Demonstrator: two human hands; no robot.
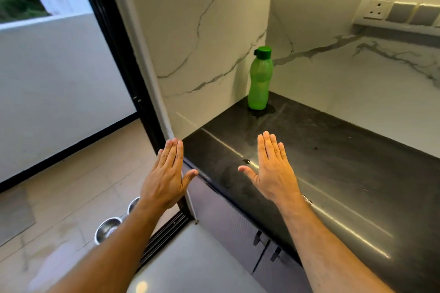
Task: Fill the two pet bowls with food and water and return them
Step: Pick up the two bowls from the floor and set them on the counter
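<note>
both hands are held out flat, palms down, fingers straight and together, with nothing gripped: the left hand (166, 173) hovers past the edge of the dark countertop (333, 173), the right hand (273, 169) above its surface. the two steel pet bowls (107, 228) are seen on the tiled floor below the left forearm, partly hidden, beside the sliding door track (166, 233); whether anything is in them cannot be told. a capped green bottle (259, 81) is stood upright in the marble corner, well apart from the hands, probably kept there as the water source. no food is seen, so filling is judged not yet begun
</note>
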